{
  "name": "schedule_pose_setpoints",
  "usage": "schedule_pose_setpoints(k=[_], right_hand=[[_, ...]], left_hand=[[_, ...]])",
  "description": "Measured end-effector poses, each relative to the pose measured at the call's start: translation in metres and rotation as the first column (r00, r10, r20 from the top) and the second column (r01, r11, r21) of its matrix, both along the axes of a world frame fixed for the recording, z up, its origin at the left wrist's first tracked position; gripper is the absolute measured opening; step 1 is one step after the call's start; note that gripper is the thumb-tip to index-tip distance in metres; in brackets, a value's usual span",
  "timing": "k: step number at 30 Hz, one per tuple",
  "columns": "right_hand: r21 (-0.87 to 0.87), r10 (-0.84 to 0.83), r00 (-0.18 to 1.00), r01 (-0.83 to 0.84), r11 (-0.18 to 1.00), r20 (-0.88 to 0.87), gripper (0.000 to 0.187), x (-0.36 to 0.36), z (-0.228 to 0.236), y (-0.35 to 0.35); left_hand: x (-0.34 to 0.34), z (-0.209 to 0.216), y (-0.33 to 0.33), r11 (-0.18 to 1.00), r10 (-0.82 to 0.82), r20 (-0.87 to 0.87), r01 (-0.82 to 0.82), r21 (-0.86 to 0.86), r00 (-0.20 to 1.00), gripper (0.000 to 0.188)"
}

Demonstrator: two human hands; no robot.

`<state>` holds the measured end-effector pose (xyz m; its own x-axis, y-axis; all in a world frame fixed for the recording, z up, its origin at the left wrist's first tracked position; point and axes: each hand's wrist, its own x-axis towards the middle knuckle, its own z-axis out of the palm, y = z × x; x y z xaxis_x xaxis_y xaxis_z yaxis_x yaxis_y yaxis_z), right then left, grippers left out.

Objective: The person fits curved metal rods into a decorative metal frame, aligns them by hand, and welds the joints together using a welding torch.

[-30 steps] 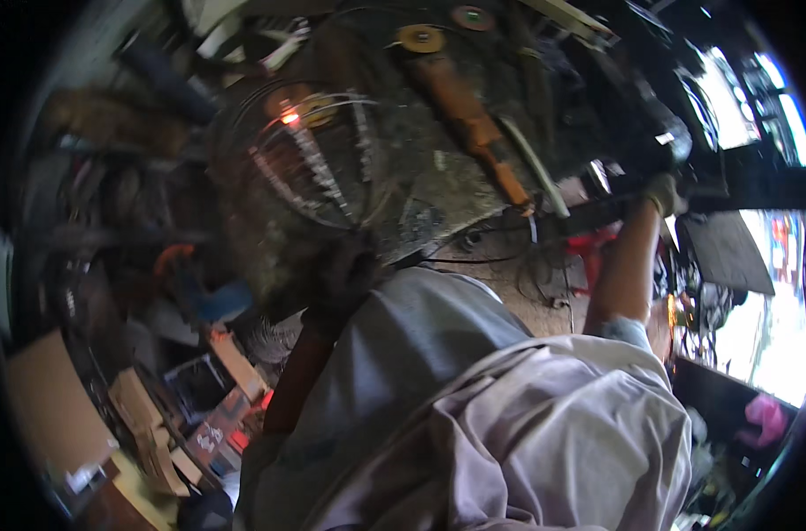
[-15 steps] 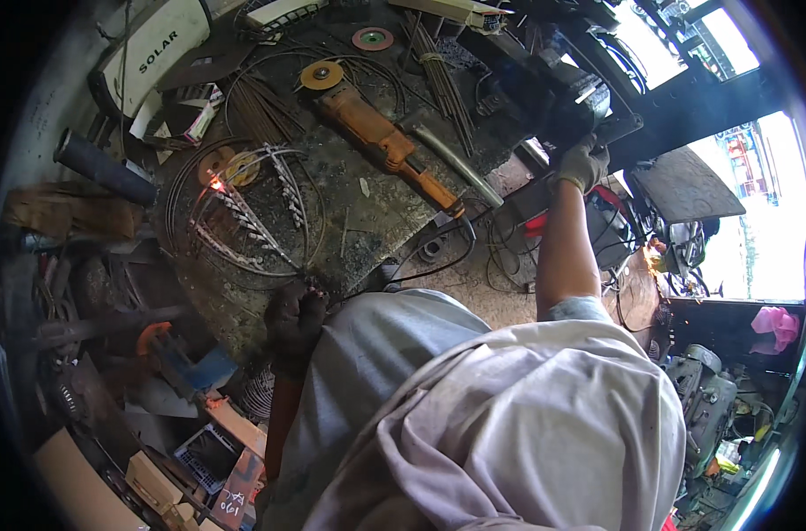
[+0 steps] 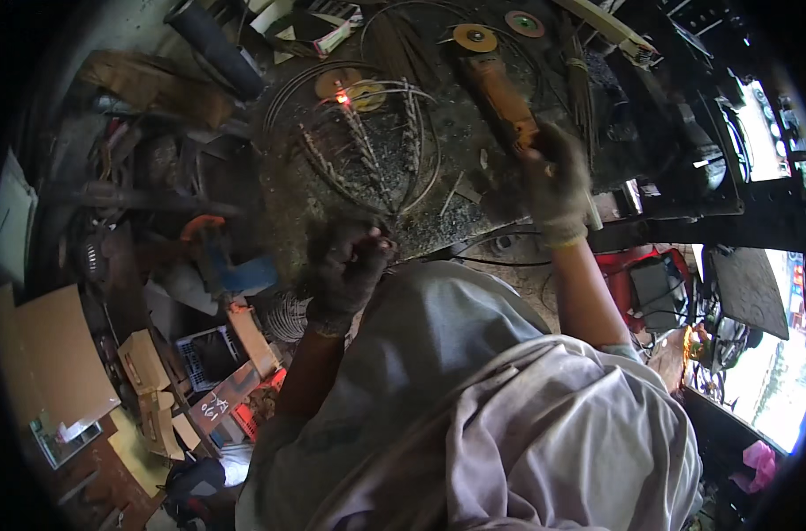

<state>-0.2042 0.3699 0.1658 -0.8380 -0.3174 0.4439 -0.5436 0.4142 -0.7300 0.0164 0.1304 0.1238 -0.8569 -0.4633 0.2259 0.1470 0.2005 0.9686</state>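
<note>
My left hand (image 3: 350,265), in a dark, grimy glove, is closed near the bottom of a piece of bent metal rods (image 3: 434,168). The piece fans out over the worktop into curved rods and twisted spiky strands, and one strand's tip glows red-orange (image 3: 342,97). My right hand (image 3: 558,181), in a paler glove and smeared by motion, is closed over the rear of an orange angle grinder (image 3: 502,93). The grinder lies on the worktop with its yellow disc (image 3: 474,37) pointing away. The hand hides the grinder's handle.
Loose discs (image 3: 524,24) and a bundle of thin rods (image 3: 580,88) lie on the dark worktop (image 3: 288,208). A black tube (image 3: 212,49) stands at the far left. Cardboard boxes (image 3: 142,363) and a blue tool (image 3: 248,274) crowd the lower left. A red-edged case (image 3: 655,292) is at right.
My right hand has come left from the dark equipment at the right onto the grinder. The view has turned toward the left. My left hand stays at the rod piece's base.
</note>
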Motion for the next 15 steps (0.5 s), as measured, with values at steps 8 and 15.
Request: schedule_pose_setpoints(k=[8,15], right_hand=[[0.377,0.033,0.986,-0.092,0.922,0.161,0.045,-0.051,-0.038,-0.124],[0.502,0.094,0.977,-0.181,0.846,0.193,0.046,-0.066,-0.057,-0.131]], left_hand=[[-0.036,0.011,-0.113,0.692,0.557,0.183,-0.33,-0.642,0.81,0.038],[-0.065,-0.013,-0.138,0.564,0.595,0.326,-0.092,-0.82,0.735,0.038]])
